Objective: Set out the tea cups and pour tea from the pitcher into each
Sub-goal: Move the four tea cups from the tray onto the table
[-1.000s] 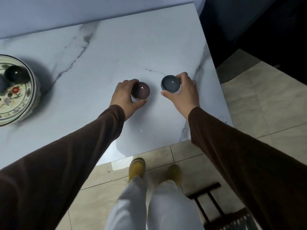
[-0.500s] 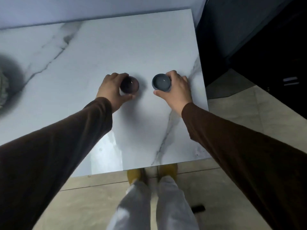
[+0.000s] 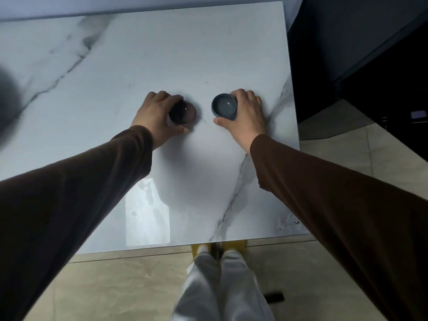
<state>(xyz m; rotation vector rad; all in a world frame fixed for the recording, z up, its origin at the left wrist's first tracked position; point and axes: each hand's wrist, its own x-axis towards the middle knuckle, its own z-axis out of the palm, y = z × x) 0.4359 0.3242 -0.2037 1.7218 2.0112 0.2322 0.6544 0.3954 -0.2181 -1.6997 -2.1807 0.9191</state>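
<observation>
Two small tea cups stand upright on the white marble table (image 3: 162, 54), a short gap between them. The dark brown cup (image 3: 183, 112) is on the left, and my left hand (image 3: 155, 114) wraps its left side with thumb and fingers. The grey-blue cup (image 3: 224, 105) is on the right, held from its right side by my right hand (image 3: 245, 112). Both cups look empty. No pitcher is in view.
The table's right edge (image 3: 293, 112) runs close beside my right hand, with dark furniture (image 3: 359, 54) beyond it. A dark shadow (image 3: 7, 100) lies at the far left of the table. Below the near edge are tiled floor (image 3: 115, 286) and my legs (image 3: 220, 286).
The view has swung right, so the patterned tray at the left has left the frame. Both hands have kept hold of the cups, which have shifted slightly further from the table's near edge.
</observation>
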